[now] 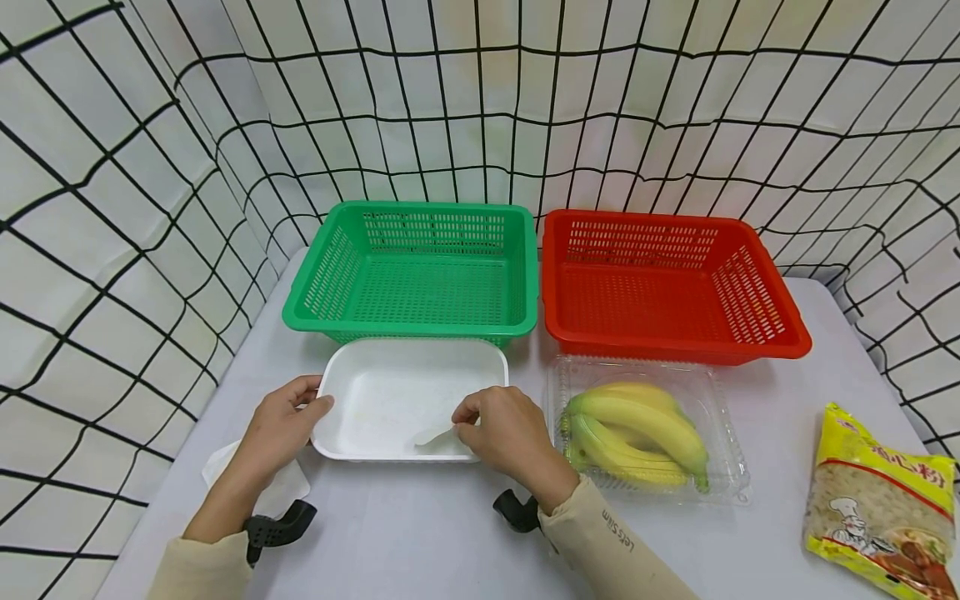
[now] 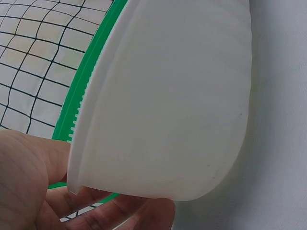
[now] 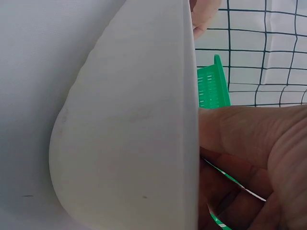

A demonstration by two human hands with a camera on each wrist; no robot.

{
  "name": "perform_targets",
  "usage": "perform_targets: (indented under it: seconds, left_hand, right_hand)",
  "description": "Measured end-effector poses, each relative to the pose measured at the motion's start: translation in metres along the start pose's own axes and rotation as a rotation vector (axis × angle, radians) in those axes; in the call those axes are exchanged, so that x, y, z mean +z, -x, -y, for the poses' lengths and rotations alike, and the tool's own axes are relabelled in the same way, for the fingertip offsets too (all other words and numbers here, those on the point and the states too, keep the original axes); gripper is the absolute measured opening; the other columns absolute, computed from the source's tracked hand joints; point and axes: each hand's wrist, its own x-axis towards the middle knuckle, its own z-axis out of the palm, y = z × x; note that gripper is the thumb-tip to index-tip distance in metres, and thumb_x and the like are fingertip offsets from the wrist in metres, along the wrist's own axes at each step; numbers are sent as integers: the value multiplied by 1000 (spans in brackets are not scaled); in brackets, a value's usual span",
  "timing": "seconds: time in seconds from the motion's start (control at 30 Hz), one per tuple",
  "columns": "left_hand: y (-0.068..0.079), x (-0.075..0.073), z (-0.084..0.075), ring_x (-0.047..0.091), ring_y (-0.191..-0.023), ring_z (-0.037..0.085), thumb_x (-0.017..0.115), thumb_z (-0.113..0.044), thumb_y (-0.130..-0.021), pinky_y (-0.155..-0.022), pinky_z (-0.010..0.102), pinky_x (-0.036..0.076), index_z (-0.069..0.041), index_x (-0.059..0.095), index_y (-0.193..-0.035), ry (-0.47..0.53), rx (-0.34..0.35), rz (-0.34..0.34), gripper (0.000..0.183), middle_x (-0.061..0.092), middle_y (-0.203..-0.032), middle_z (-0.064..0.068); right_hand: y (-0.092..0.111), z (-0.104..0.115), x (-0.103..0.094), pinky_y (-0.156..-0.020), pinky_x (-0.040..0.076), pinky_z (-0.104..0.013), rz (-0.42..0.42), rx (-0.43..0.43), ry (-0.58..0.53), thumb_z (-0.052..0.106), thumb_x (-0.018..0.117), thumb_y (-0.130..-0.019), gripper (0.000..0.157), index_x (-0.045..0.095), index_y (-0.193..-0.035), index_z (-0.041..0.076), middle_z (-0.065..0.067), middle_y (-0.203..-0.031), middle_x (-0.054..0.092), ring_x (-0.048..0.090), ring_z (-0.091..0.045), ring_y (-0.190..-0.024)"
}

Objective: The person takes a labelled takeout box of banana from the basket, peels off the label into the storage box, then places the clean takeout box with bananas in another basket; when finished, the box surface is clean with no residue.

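A white rectangular tray (image 1: 382,392) stands in front of the green basket. My left hand (image 1: 285,421) grips its left rim, thumb on top; the left wrist view shows the fingers (image 2: 139,213) against the tray's outer end. Over the tray's near right corner, my right hand (image 1: 510,429) pinches a thin, pale, wipe-like piece (image 1: 437,442) that lies against the tray's inside. In the right wrist view the tray's outer wall (image 3: 129,129) hides that piece and the fingertips of the right hand (image 3: 259,163).
Behind the tray stands a green basket (image 1: 435,292), beside a red basket (image 1: 645,292). Bananas (image 1: 637,425) lie in a clear plastic box (image 1: 727,450) to the right. A yellow food bag (image 1: 881,500) is farther right. White paper (image 1: 285,490) lies under my left forearm. Black wire mesh encloses the table.
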Motion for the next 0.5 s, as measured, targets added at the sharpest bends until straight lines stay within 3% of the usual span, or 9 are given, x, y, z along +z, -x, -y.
perform_targets:
  seconds: [0.5]
  left_hand:
    - [0, 0, 0, 59, -91, 24, 53, -25, -109, -63, 28, 52, 5, 49, -148, 4, -3, 4, 50, 61, -125, 22]
  right_hand:
    - [0, -2, 1, -64, 48, -30, -1, -4, -41, 14, 80, -88, 10, 84, -96, 15, 8, -86, 76, 67, -19, -86]
